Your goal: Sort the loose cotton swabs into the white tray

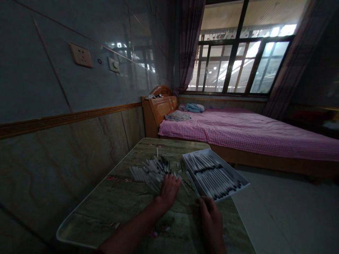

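One slim tube (pixel 193 184) points forward and leftward from your right hand (pixel 211 216), nearer to it, which pinches its near end just beside the tray (pixel 234 171); your left hand (pixel 170 188) curls at the loose pile (pixel 148 173) on the desk (pixel 90 215), its grip hidden, so you cannot tell

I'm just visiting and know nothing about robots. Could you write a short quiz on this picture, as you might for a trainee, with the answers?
1. Multiple choice: which hand is at the loose pile of slim sticks?
A) the right
B) the left
C) neither

2. True or false: the shallow tray lies flat on the floor.

3. Fill the gap: the checked bedspread is mostly ____ in colour.

Key:
1. B, the left hand.
2. False: it rests on the table, jutting past the edge.
3. Pink.
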Tool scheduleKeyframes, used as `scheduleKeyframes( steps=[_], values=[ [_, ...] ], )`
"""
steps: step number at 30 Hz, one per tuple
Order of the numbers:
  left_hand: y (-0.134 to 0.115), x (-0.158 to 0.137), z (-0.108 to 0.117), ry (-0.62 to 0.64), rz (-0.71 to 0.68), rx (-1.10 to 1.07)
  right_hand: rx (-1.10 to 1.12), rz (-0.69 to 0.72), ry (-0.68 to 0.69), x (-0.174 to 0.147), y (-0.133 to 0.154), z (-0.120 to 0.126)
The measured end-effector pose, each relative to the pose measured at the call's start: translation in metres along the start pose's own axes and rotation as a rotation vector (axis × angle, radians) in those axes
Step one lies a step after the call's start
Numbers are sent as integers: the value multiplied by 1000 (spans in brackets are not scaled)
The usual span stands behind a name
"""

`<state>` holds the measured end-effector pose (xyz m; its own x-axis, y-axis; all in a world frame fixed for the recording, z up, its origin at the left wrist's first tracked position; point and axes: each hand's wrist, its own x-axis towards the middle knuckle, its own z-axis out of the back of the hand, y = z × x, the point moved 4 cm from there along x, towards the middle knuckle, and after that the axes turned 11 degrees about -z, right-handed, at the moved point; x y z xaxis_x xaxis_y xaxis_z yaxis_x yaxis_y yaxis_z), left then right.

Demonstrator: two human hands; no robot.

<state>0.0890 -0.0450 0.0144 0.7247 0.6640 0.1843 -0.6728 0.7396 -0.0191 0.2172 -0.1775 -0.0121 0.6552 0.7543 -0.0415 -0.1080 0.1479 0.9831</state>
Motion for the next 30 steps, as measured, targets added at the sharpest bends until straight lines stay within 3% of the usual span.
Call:
scheduleKeyframes(
  steps=[4,7,11,14,18,30],
  values=[
    [-1,-2,12,-91,-53,-169,-25,51,25,-2,1,-3],
    [5,-10,21,-251,-7,-374,-40,118,53,-4,2,-3],
    [24,-38,4,-688,398,-1496,-128,256,120,-11,2,-6],
    [24,-60,-15,-866,587,-2014,-206,388,158,-16,4,-11],
    [21,-77,-24,-941,658,-2159,-261,491,118,-19,6,-13],
    [19,-79,-24,-982,695,-2161,-367,654,103,-20,3,-12]
  ],
)
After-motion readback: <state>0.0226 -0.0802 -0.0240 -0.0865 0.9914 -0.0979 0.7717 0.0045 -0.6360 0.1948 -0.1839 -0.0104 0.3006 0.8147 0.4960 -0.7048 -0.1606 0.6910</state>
